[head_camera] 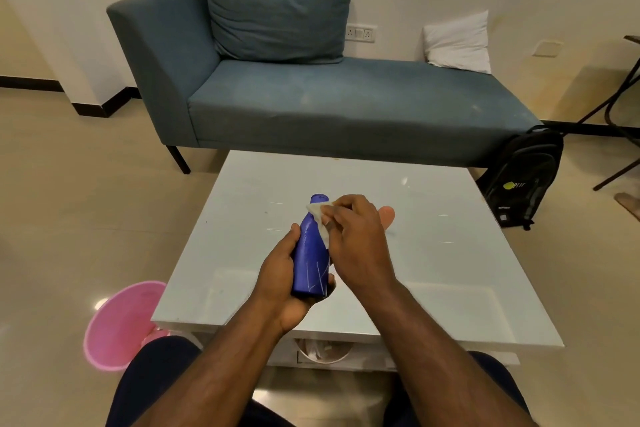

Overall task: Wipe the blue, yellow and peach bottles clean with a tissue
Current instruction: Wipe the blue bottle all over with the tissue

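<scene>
Warm indoor light, soft focus — edges bowed

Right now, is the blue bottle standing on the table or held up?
Held up: the left hand grips the blue bottle above the table.

Blue bottle (310, 255) tilted, tissue (320, 218) at neck — peach bottle (387, 215) apparently behind.

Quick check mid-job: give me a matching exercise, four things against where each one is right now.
Things:
1. blue bottle
2. tissue
3. pink bin
4. black backpack

Places:
A. on the floor left of the table
B. gripped in the left hand
C. leaning at the sofa's right end
D. pressed to the bottle's neck by the right hand

Pairs: 1-B, 2-D, 3-A, 4-C
</scene>
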The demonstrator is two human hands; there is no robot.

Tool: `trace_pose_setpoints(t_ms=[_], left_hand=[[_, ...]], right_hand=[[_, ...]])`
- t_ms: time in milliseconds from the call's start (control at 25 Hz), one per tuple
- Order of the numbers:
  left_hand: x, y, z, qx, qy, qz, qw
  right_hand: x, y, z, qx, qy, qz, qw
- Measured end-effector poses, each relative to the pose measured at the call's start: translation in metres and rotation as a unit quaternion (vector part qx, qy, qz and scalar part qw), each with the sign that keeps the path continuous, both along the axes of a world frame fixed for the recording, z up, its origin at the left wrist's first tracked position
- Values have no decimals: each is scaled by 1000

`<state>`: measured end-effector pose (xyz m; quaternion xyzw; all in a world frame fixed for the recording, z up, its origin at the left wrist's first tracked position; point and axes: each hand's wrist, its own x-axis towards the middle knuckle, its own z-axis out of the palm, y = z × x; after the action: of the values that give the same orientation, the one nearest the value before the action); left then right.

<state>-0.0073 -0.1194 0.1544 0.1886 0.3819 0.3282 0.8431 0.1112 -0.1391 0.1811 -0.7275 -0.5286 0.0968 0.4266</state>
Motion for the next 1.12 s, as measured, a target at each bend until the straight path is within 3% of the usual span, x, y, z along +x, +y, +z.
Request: trace_pose_setpoints(t_ms=[240,440,600,800,920,1120], left_hand=[[2,7,-1,7,4,0,1000],[6,6,-2,3,16,-11,1000],[4,13,-3,12,16,-14,1000],[4,10,-2,2,9,-9,1000],[1,14,0,8,1,-9,1000],[1,16,2,4,-10,-8,1000]], right_hand=[[-5,-10,-12,13,14,81,997],[-1,1,3,-20,-21,40,999],[-12,-6,-4,-36,91,73,992],[-11,-1,3,-23,145,39,988],[-16,-9,-5,-32,83,99,991],[-12,-14,-3,1,83,84,993]])
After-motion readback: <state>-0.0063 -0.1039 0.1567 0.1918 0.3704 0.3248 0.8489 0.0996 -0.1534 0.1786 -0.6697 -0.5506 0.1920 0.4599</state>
